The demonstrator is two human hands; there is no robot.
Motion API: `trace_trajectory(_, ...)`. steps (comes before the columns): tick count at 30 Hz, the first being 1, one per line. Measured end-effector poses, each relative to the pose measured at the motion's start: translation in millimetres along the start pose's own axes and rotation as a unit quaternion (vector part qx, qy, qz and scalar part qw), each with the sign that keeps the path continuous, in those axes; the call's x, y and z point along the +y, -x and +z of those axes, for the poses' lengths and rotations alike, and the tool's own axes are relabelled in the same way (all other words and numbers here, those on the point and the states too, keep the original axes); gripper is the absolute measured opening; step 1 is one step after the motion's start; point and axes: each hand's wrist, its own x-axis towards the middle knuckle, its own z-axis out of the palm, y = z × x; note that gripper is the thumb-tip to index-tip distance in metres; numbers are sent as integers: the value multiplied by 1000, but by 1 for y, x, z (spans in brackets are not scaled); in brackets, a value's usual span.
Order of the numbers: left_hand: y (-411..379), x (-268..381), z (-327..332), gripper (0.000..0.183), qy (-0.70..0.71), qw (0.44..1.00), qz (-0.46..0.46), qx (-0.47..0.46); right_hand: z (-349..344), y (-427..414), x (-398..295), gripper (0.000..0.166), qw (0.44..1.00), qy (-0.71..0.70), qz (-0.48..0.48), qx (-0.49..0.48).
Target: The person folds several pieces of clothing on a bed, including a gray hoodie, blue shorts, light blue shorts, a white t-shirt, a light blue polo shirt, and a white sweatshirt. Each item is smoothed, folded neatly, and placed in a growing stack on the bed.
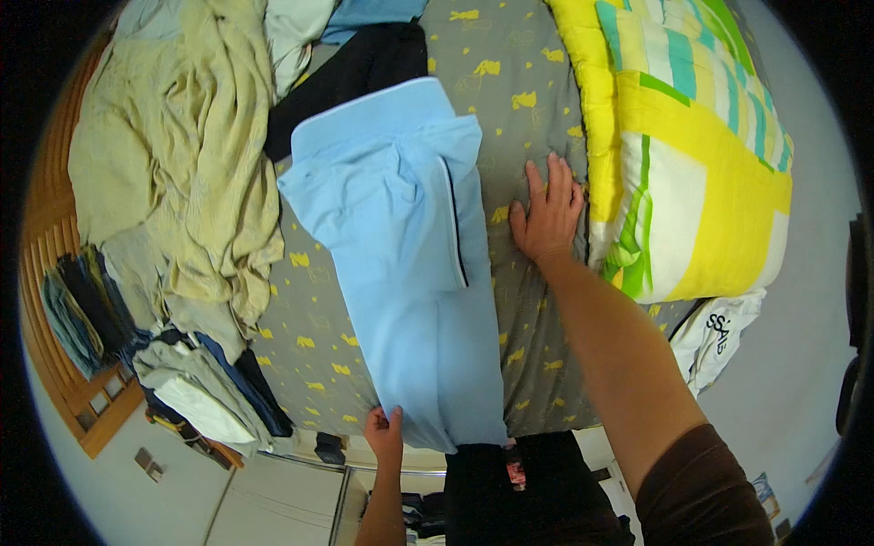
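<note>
Light blue trousers (416,273) with a wide elastic waistband lie lengthwise on a grey bedsheet (307,355) with yellow prints, one leg laid over the other. The waistband points away from me, and the leg ends reach the bed's near edge. At the lower left corner of the legs, my left hand (386,430) pinches the fabric edge between thumb and fingers. To the right of the trousers, my right hand (550,208) rests flat on the sheet, fingers spread, holding nothing. Black cloth (355,75) lies partly beneath the waistband.
A crumpled pale yellow blanket (198,150) lies on the left. Folded clothes (205,396) are piled at the lower left. A folded yellow, white and green quilt (717,205) covers the right side, with a white printed garment (717,334) below it. Blue cloth (375,17) lies at the top.
</note>
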Motion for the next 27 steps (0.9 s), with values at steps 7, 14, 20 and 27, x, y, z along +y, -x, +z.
trace_trajectory(7, 39, -54, -16, 15, 35, 995, -68, -69, -23, 6, -17, 50, 999, 7, -12, 43)
trace_trajectory(14, 56, -67, -33, 24, 1, 980, -141, -143, -96, 313, -93, 46, 733, -551, 367, -155)
trace_trajectory(20, 78, -63, -39, 24, 21, 972, -192, -132, -120, 383, -131, 45, 633, -360, 393, -561)
trace_trajectory(27, 76, 73, -52, 33, 261, 936, -188, -142, -191, 262, -141, 44, 354, -554, 574, -488)
